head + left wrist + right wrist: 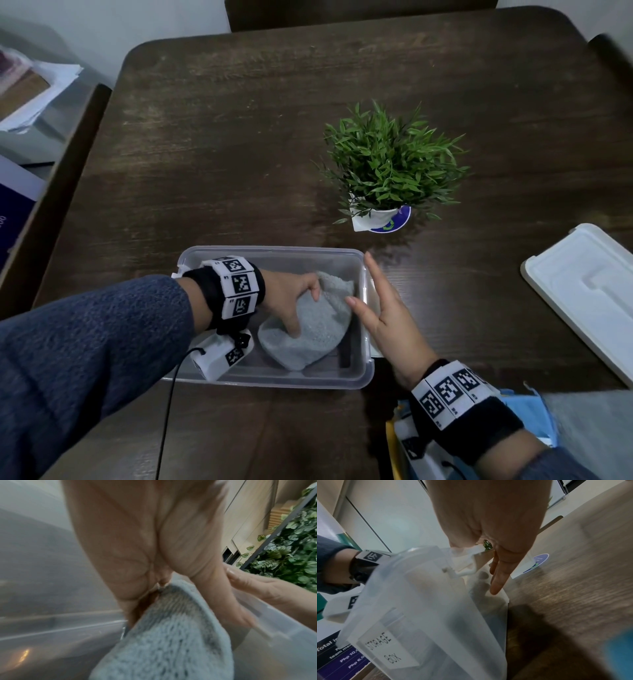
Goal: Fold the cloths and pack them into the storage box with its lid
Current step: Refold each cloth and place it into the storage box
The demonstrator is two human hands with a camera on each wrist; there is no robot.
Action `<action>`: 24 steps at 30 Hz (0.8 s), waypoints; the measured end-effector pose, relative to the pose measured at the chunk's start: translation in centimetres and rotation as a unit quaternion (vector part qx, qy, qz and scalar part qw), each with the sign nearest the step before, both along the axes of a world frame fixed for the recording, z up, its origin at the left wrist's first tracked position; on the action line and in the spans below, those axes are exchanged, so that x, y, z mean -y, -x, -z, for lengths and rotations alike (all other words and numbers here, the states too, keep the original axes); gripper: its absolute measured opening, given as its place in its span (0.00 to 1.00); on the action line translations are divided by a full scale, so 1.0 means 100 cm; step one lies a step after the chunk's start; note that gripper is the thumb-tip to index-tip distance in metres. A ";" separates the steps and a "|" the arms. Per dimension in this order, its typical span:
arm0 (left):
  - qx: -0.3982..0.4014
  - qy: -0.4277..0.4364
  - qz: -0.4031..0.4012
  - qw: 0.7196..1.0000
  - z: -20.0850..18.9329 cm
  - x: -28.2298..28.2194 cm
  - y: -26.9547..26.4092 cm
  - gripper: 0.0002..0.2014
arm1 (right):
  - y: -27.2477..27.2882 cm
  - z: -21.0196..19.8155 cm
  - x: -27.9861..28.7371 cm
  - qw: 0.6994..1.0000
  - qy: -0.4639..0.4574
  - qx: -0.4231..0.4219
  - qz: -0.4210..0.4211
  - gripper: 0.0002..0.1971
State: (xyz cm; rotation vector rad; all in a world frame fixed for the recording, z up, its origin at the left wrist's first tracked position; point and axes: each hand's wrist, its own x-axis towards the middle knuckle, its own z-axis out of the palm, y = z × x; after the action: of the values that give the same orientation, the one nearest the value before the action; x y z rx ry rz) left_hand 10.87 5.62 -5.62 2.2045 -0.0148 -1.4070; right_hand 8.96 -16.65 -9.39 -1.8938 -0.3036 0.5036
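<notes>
A clear plastic storage box (274,250) labelled "STORAGE BOX" (385,650) stands near the table's front edge. Inside it lies a folded grey cloth (320,330). My left hand (305,310) reaches into the box and pinches the cloth (171,635) between thumb and curled fingers (130,561). My right hand (378,301) is open with straight fingers laid against the box's right wall (428,608); one finger (496,580) points down along the outside. The white lid (589,291) lies flat at the table's right edge. A blue cloth (527,411) shows under my right wrist.
A small potted plant (390,164) stands just behind the box's right corner. A stack of papers (34,89) sits off the table to the left. Dark chair backs (359,13) border the brown wooden table (239,137).
</notes>
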 end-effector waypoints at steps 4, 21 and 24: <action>0.051 0.056 -0.051 0.996 -0.011 -0.004 0.003 0.22 | 0.000 -0.001 0.000 1.000 0.002 0.002 0.000 0.38; -0.072 0.052 0.032 0.996 0.003 -0.006 0.006 0.39 | 0.000 -0.001 0.000 1.000 0.005 -0.001 0.004 0.38; -0.033 0.011 0.039 0.999 0.011 -0.006 0.003 0.41 | -0.001 -0.002 0.001 1.000 -0.001 -0.010 -0.001 0.37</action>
State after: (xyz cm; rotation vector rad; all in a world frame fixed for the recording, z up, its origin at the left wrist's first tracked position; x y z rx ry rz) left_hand 10.58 6.21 -6.72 2.1603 -0.0932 -1.5133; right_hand 9.03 -16.73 -9.24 -1.8862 -0.2927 0.5221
